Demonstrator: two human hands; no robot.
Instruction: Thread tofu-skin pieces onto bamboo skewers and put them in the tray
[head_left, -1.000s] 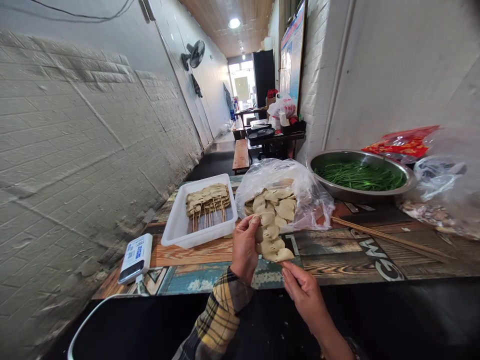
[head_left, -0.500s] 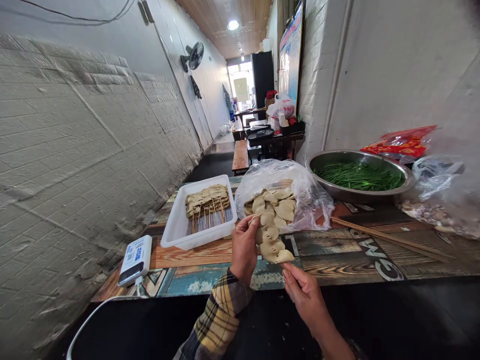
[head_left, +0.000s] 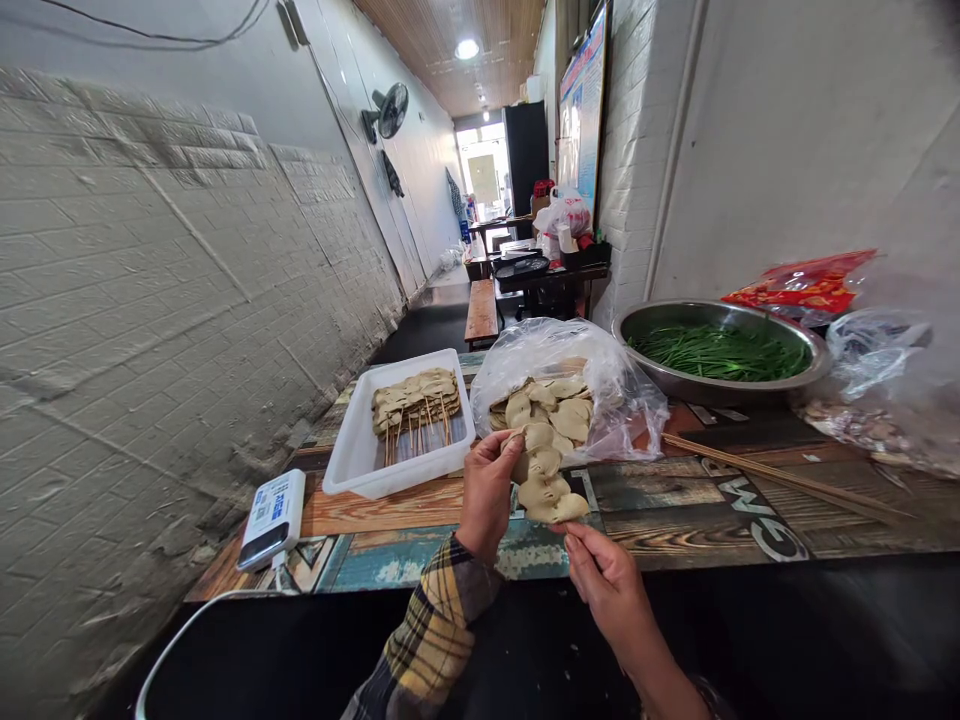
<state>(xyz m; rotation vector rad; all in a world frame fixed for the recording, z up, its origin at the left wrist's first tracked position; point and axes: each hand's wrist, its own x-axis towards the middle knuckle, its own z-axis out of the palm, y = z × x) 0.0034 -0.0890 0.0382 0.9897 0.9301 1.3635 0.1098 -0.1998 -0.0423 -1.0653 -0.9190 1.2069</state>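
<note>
Right of the right fingers [head_left: 583,544], the tabletop [head_left: 652,542] has big pale letters [head_left: 746,503], looks like "GM" or "GW". Blue print [head_left: 277,497] on the white device [head_left: 293,512] left of the left fingers [head_left: 495,450], plus the wall poster [head_left: 581,110] way beyond: too tiny to read.

The counter [head_left: 660,510] has a wood-plank look, grained and mostly matt. Toward its left edge, the tray [head_left: 401,482] is smooth white plastic; at the near left corner sits a box-shaped device [head_left: 289,492] in smooth, slightly shiny white plastic. By the far edge, the bag [head_left: 634,400] is thin, clear, crinkled, glossy plastic, and the bowl [head_left: 720,389] polished metal. The loose skewers [head_left: 780,474] look like bare, matt wood. Held above the near edge, the slices [head_left: 551,495] look smooth with a soft sheen; the plaid sleeve [head_left: 431,625] is matt cloth.
</note>
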